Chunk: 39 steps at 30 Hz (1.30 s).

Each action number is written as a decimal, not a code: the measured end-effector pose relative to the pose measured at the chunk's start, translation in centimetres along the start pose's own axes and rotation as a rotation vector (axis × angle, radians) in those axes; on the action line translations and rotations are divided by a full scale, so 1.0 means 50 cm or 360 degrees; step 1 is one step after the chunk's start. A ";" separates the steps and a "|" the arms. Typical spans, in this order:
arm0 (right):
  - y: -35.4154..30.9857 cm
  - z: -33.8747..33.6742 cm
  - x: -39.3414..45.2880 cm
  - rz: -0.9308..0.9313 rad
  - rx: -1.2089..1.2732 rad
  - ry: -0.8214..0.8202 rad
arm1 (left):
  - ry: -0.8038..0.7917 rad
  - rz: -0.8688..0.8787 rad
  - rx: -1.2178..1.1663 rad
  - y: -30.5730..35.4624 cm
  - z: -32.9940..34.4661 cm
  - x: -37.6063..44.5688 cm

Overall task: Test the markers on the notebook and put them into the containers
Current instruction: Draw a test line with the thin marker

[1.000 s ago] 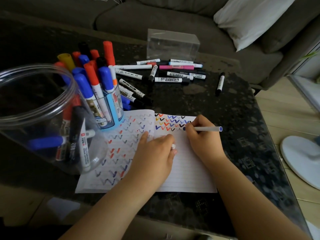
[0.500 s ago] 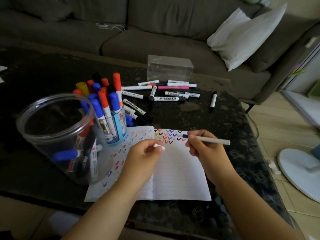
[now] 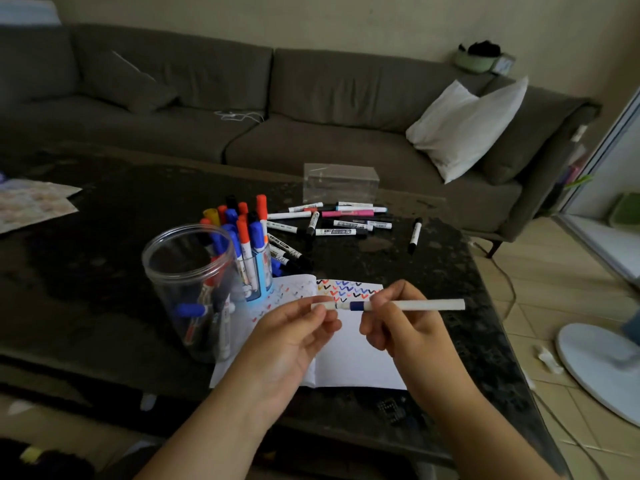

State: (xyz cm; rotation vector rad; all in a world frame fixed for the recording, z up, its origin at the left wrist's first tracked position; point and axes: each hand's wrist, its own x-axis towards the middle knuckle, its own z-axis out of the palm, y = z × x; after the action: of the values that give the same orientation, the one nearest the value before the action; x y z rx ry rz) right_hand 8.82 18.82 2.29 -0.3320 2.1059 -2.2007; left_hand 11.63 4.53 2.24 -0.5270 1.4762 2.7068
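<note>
The right hand (image 3: 405,327) pinches a white pen (image 3: 412,305) near its blue tip end, barrel lying level and pointing to 3 o'clock. The left hand (image 3: 294,336) pinches the white cap (image 3: 323,306) at the pen's 9 o'clock end; cap and tip meet or nearly meet, and which cannot be told. Both are held above the open notebook (image 3: 349,362), whose top rows carry coloured check marks.

At 9 o'clock of the hands stands a clear jar (image 3: 188,289) on the dark table (image 3: 104,265), holding several markers leaning inside, blue, red and black caps among them. Just behind it, toward 11 o'clock, a blue cup (image 3: 258,277) is packed with upright markers, capped blue, red, black and yellow. At 12 o'clock lies a heap of loose markers (image 3: 332,221), one pink, with a single black-capped one apart at 1 o'clock. Behind the heap sits a clear box (image 3: 341,183); nothing shows inside it.
</note>
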 end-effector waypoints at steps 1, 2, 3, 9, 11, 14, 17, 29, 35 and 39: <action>-0.006 0.002 -0.007 -0.0005 -0.0005 -0.0001 | -0.0005 0.0011 0.0003 0.003 0.000 -0.010; -0.012 0.004 -0.014 -0.0009 -0.0005 -0.0002 | -0.0012 0.0022 0.0018 0.006 -0.002 -0.018; -0.017 0.005 -0.020 -0.0012 -0.0005 -0.0005 | -0.0026 0.0036 0.0049 0.008 -0.004 -0.026; -0.043 0.012 -0.050 -0.0034 -0.0029 -0.0099 | -0.0100 0.0369 0.1089 0.015 -0.026 -0.071; -0.049 0.017 -0.057 -0.0033 -0.0001 -0.0109 | -0.0178 0.0534 0.1357 0.021 -0.033 -0.084; -0.050 0.034 -0.066 0.0000 0.0101 -0.0085 | -0.0200 0.0692 0.1467 0.028 -0.040 -0.093; -0.043 0.054 -0.072 0.0053 0.0141 -0.0075 | -0.0146 0.0724 0.1554 0.032 -0.050 -0.095; -0.048 0.099 -0.029 -0.0289 -0.1455 -0.0110 | 0.0209 0.0817 0.2037 0.117 -0.119 -0.086; -0.049 0.177 0.017 -0.0759 -0.1802 -0.0585 | 0.0310 0.0985 0.2123 0.138 -0.149 -0.100; -0.057 0.212 0.044 -0.0797 -0.1678 -0.0595 | 0.0440 0.1028 0.1981 0.149 -0.173 -0.095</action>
State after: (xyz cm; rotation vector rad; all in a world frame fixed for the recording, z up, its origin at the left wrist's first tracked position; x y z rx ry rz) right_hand 9.16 8.15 5.72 -1.2991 2.9107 -0.7809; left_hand 17.28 -5.99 5.42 -0.3408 3.2980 1.3361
